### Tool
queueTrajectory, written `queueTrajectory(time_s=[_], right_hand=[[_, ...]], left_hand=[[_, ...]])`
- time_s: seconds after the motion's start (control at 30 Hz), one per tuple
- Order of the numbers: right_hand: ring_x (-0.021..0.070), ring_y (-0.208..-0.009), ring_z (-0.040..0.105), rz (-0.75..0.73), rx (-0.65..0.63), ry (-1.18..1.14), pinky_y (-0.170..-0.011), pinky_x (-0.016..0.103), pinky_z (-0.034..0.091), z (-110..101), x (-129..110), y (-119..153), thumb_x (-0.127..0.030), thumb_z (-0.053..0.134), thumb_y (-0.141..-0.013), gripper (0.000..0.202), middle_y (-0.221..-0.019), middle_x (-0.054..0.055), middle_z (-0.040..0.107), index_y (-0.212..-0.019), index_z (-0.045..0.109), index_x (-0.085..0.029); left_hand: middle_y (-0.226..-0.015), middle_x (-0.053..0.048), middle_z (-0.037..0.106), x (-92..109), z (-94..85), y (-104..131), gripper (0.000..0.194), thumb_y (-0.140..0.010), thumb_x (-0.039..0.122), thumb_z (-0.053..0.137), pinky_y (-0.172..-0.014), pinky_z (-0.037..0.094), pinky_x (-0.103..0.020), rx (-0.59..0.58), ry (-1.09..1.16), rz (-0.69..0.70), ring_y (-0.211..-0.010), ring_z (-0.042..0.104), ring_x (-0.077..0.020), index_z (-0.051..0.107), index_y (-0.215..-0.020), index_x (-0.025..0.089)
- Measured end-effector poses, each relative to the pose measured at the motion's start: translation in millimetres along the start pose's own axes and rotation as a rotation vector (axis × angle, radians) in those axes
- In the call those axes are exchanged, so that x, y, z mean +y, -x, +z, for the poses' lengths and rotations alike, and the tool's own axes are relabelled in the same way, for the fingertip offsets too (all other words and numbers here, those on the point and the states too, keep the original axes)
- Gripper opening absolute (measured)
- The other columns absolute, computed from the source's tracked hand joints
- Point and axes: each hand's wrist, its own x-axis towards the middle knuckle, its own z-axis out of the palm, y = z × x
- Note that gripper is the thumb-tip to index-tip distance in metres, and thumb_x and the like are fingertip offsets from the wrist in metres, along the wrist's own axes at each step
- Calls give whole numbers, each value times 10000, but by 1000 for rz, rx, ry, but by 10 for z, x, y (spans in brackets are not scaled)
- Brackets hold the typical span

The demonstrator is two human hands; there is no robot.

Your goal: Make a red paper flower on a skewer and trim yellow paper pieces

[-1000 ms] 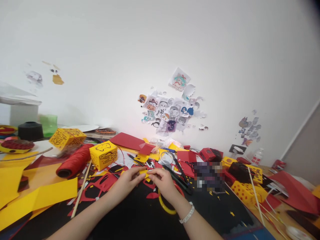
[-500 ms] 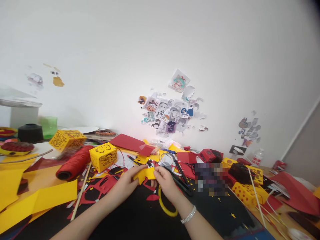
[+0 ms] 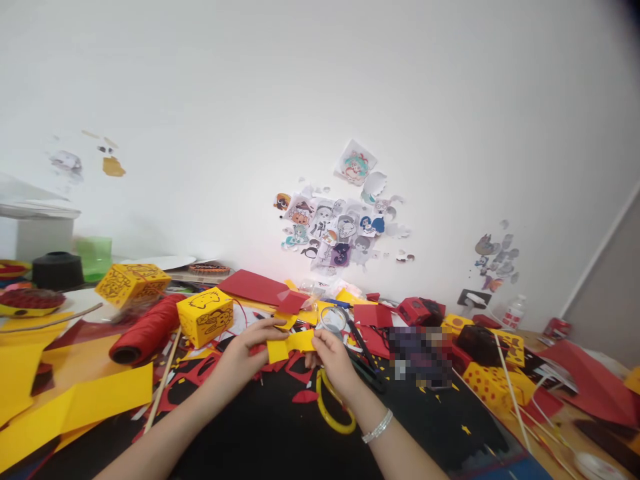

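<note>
Above black mat (image 3: 280, 433), two hands, left hand (image 3: 245, 353), right hand (image 3: 334, 359), pinching one yellow paper piece (image 3: 290, 345)

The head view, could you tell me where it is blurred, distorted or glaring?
Head view: a pixelated patch hides something right of the hands; wide-angle bending curves the table and wall corner; a pink glow sits on the wall below the stickers; the yellow paper stays sharp.

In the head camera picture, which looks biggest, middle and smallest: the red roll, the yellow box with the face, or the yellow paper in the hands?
1. Red roll
2. Yellow box, close behind the roll
3. Yellow paper, held by both hands
</note>
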Motion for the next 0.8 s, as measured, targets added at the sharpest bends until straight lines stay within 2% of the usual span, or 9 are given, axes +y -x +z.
queueTrajectory(time_s=[0.13, 0.27, 0.4, 0.53, 0.6, 0.7, 0.8], right_hand=[[100, -401, 434, -2, 49, -11, -448, 225, 309, -58, -11, -33, -525, 537, -730, 336, -440, -66, 471, -729, 485, -193], [98, -414, 447, -5, 71, -19, -438, 216, 286, -105, -12, -56, -523, 545, -721, 344, -457, -52, 501, -722, 485, -185], [93, -423, 452, -9, 57, -15, -448, 212, 294, -126, -22, -64, -521, 564, -710, 355, -486, -40, 534, -747, 503, -173], [87, -410, 442, -8, 27, 3, -444, 208, 293, -108, -27, -48, -520, 553, -722, 350, -469, -48, 516, -741, 511, -173], [82, -402, 424, -5, 2, 19, -442, 206, 291, -81, -20, -29, -502, 550, -733, 334, -458, -50, 502, -716, 517, -170], [79, -419, 409, -3, -27, 46, -448, 205, 296, -29, 9, -4, -464, 564, -736, 301, -480, -52, 487, -702, 536, -166], [90, -480, 430, -8, -33, 80, -484, 213, 325, 9, 52, 2, -444, 604, -712, 279, -551, -45, 489, -703, 553, -170]], left_hand=[[-943, -64, 705, 86, -66, -7, 235, -599, 284, 635, -879, 450, -377, 133, 258, -228, -963, 597, -263, 698, -806, 190], [-850, -44, 707, 94, -104, -10, 99, -553, 238, 656, -746, 490, -326, 250, 560, -285, -848, 625, -234, 609, -620, 182], [-764, -20, 683, 48, -174, -32, 93, -584, 199, 582, -683, 484, -284, 158, 681, -294, -767, 617, -190, 519, -517, 186], [-582, -2, 607, -7, -180, -38, 93, -629, 257, 498, -555, 471, -280, 20, 606, -364, -597, 591, -175, 543, -587, 188], [-597, 1, 608, -14, -123, -20, 131, -643, 291, 530, -520, 459, -274, -45, 535, -399, -577, 582, -178, 592, -670, 178], [-779, -13, 657, 6, -8, 23, 214, -648, 357, 613, -641, 470, -277, -86, 266, -328, -763, 593, -207, 651, -778, 192], [-863, -13, 664, 23, 67, 55, 277, -722, 438, 547, -774, 443, -283, -144, 36, -253, -883, 575, -219, 656, -819, 202]])
